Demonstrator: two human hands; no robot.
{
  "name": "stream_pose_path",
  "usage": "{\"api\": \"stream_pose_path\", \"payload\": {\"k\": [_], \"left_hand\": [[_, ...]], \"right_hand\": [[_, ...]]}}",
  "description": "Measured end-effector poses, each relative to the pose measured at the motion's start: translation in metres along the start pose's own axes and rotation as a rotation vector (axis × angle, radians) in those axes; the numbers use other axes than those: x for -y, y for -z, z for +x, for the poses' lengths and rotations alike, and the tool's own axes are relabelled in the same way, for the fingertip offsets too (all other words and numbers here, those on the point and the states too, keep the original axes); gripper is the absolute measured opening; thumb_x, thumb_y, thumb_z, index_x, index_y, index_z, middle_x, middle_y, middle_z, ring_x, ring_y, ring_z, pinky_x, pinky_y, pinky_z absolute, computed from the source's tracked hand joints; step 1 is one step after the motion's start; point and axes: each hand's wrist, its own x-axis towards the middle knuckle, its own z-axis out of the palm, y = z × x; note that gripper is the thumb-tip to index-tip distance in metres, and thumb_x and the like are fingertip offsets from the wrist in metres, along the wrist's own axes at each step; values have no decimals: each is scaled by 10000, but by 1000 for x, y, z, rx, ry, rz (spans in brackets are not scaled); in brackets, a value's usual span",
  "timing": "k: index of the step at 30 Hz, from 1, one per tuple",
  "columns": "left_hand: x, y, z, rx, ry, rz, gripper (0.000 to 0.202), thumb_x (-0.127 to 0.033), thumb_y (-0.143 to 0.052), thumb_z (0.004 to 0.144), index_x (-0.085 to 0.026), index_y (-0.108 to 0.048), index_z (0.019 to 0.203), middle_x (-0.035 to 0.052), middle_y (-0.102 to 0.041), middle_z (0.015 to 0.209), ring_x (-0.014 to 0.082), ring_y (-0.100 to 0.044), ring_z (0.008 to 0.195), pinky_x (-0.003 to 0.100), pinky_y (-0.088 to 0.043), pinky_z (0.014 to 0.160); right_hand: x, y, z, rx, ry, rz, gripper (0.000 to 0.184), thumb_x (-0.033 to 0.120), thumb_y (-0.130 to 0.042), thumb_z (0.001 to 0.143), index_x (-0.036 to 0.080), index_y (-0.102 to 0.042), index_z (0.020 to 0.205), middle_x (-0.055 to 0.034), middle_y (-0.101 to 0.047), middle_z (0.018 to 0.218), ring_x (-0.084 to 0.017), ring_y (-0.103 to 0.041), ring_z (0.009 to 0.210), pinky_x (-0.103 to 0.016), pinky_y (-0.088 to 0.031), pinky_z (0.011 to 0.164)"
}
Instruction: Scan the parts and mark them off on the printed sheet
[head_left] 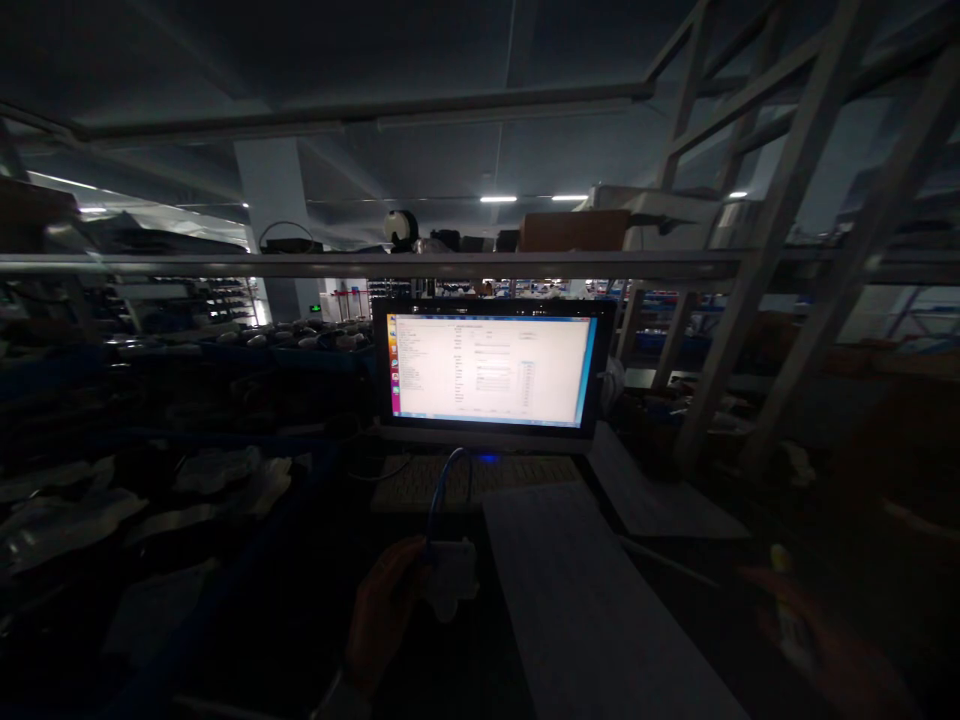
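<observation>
My left hand (386, 600) is closed on the left side of a small pale boxy device (452, 575), in front of the keyboard. A blue cable (442, 483) rises from beside the device and arches back over the keyboard (409, 487). At the lower right, my right hand (832, 640), dim and blurred, grips a marker (787, 605) with a white body and a yellowish end. Between the hands lies a long sheet of paper (592, 600), which covers part of the keyboard. Markings on the paper are too dark to read.
A lit monitor (491, 368) stands behind the keyboard. To the left, a blue bin (247, 570) holds several plastic-wrapped pieces (75, 520). More paper (667, 490) lies right of the keyboard. A shelf (337, 265) runs above the monitor, with a metal frame (795, 210) at right.
</observation>
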Motion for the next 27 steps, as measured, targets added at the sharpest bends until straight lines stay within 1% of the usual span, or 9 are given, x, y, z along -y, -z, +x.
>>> {"api": "stream_pose_path", "payload": {"k": [2,5,8,11,16,20,23,25,27], "left_hand": [[-1,1,0,6,-2,0,312,-483,-549,874,-235,-719,960,70,-739,969,216,-713,884,321,-613,761],[-3,2,2,11,-3,12,310,-484,-550,875,-236,-721,948,69,-742,959,214,-715,876,312,-613,758],[-4,2,3,-4,-26,12,311,-481,-544,880,-233,-720,946,66,-743,950,212,-717,864,307,-616,742],[-4,2,2,-8,-33,16,296,-469,-550,878,-235,-719,945,61,-743,951,212,-718,862,311,-617,744],[-3,2,1,1,-23,0,277,-447,-556,879,-243,-713,981,59,-740,976,214,-715,880,321,-616,758],[-4,2,2,2,-1,-2,299,-478,-558,870,-241,-720,953,61,-742,960,220,-716,871,333,-616,760],[-4,2,1,8,13,-14,319,-496,-550,870,-240,-717,962,63,-740,969,217,-713,880,329,-613,765],[-2,1,0,15,10,-8,323,-495,-541,877,-240,-712,976,64,-737,982,214,-711,892,320,-611,766],[0,1,0,25,-6,12,327,-493,-531,884,-237,-709,984,64,-737,987,211,-710,895,313,-609,765]], "right_hand": [[-2,0,-1,-4,-4,-3,329,384,-551,720,246,-677,991,-86,-738,1002,-287,-721,827,-362,-617,698],[-5,-1,-2,-9,17,-21,341,374,-550,716,239,-673,1005,-95,-730,1037,-299,-710,890,-375,-610,741],[-4,-1,-2,-11,16,-27,359,371,-534,720,223,-670,1018,-107,-726,1043,-309,-707,898,-396,-604,764],[2,1,0,-13,-4,-14,363,386,-520,731,222,-671,1017,-109,-727,1035,-314,-709,881,-410,-607,751],[10,1,3,-20,-38,7,323,402,-548,714,248,-683,965,-95,-734,1007,-314,-713,854,-414,-607,740],[10,1,2,-16,-71,14,337,418,-562,697,264,-679,972,-88,-730,1023,-323,-708,880,-435,-600,755],[8,2,2,-11,-98,15,330,417,-565,695,263,-670,967,-89,-727,1021,-320,-708,875,-421,-597,761],[5,2,2,-15,-87,9,336,411,-565,701,251,-659,980,-97,-725,1013,-315,-711,856,-413,-600,745],[3,1,1,-31,-46,-7,354,411,-566,710,238,-643,1008,-102,-721,1010,-310,-709,861,-412,-600,741]]}}
